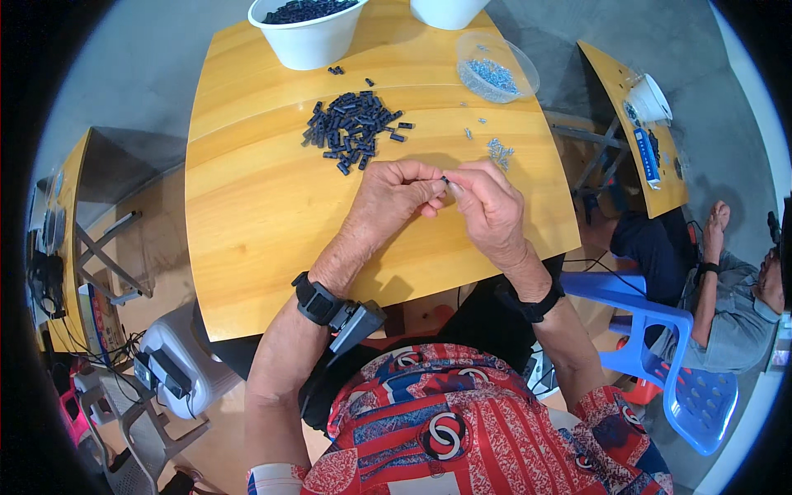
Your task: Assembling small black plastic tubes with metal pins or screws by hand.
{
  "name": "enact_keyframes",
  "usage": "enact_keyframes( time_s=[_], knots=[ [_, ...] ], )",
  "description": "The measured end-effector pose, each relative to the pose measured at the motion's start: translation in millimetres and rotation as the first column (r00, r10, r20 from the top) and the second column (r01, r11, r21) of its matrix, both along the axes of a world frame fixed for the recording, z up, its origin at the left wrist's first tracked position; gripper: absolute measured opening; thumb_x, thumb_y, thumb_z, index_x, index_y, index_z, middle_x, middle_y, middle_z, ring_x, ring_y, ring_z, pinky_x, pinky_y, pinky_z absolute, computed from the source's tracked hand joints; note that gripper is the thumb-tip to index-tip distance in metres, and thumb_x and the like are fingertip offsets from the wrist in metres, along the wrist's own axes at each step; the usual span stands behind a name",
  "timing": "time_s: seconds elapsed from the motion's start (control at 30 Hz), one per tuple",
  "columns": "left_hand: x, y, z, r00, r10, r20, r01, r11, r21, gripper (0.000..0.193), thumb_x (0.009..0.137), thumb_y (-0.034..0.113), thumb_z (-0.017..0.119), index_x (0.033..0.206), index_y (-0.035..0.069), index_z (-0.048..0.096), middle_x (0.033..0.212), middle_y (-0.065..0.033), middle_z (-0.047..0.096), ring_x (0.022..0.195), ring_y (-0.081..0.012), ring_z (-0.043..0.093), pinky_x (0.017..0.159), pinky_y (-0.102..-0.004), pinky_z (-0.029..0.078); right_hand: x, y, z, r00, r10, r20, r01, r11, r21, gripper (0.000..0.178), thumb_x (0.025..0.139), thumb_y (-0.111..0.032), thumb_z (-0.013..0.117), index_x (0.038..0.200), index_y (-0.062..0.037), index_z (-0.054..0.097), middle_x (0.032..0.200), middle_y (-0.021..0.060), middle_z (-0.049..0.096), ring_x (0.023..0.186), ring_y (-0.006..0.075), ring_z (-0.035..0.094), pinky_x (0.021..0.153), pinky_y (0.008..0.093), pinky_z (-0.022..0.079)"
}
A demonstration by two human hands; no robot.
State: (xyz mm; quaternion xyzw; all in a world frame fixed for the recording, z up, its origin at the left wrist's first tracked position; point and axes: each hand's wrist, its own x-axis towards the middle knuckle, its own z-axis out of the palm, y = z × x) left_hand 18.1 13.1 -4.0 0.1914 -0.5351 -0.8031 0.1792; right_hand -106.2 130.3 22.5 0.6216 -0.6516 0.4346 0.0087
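Observation:
Above the middle of the wooden table (272,247), my two hands meet fingertip to fingertip. My left hand (396,194) pinches a small black plastic piece (445,180), mostly hidden by the fingers. On the other side of that piece, my right hand (491,210) is closed in a pinch; whatever it may hold is too small to make out. Beyond my left hand lies a heap of short black plastic pieces (351,128). Several small silver screws (499,153) are scattered just past my right hand.
A white tub (309,41) full of black pieces stands at the far left, with another white container (448,11) beside it. A clear bowl (470,78) holds more silver screws. To the right, a person (734,305) sits near a blue plastic chair (685,371) and another table.

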Motion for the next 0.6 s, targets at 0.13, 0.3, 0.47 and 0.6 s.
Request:
enact_keyframes(
  time_s=[0.13, 0.3, 0.47, 0.6],
  knots=[
    [2, 0, 0, 1.0, -0.003, 0.013, 0.002, 1.0, 0.016, 0.01, 0.087, 0.003, 0.061, 0.092, -0.004, 0.066, 0.078, -0.0066, 0.066, 0.068, -0.0099, 0.061, 0.061, -0.0216, 0.051, 4, 3, 0, 0.99, -0.004, -0.143, -0.001, 0.999, -0.032, 0.018, 0.079, 0.006, 0.058, 0.095, -0.0003, 0.062, 0.086, 0.0135, 0.059, 0.069, 0.0275, 0.063, 0.06, 0.0299, 0.051],
    [2, 1, 1, 0.999, 0.01, 0.034, -0.011, 1.0, 0.021, 0.012, 0.088, 0.007, 0.062, 0.093, -0.002, 0.067, 0.08, -0.0066, 0.067, 0.068, -0.01, 0.061, 0.062, -0.0221, 0.051, 0, 1, -1, 0.995, 0.017, 0.1, -0.021, 0.999, 0.038, 0.014, 0.082, 0.002, 0.059, 0.096, 0.0006, 0.064, 0.084, 0.0086, 0.061, 0.061, 0.0171, 0.059, 0.055, 0.0248, 0.048],
    [2, 5, 0, 0.998, 0.065, 0.014, -0.065, 0.998, 0.013, 0.012, 0.086, 0.004, 0.063, 0.095, -0.002, 0.067, 0.08, -0.0065, 0.067, 0.067, -0.0107, 0.061, 0.062, -0.023, 0.052, -3, 2, 6, 0.657, -0.13, 0.742, -0.081, 0.967, 0.241, 0.012, 0.088, -0.007, 0.06, 0.095, 0.0006, 0.066, 0.075, 0.0005, 0.061, 0.059, 0.0047, 0.052, 0.05, 0.0188, 0.043],
    [0, 6, -3, 0.999, 0.046, -0.006, -0.046, 0.999, -0.023, 0.012, 0.086, 0.003, 0.063, 0.095, -0.003, 0.067, 0.08, -0.0062, 0.067, 0.067, -0.0104, 0.061, 0.061, -0.0232, 0.052, -7, 1, 9, 0.627, -0.141, 0.766, -0.119, 0.955, 0.273, 0.011, 0.089, -0.008, 0.06, 0.094, 0.0, 0.066, 0.073, 0.0006, 0.062, 0.058, 0.0048, 0.053, 0.051, 0.0188, 0.042]
  ],
)
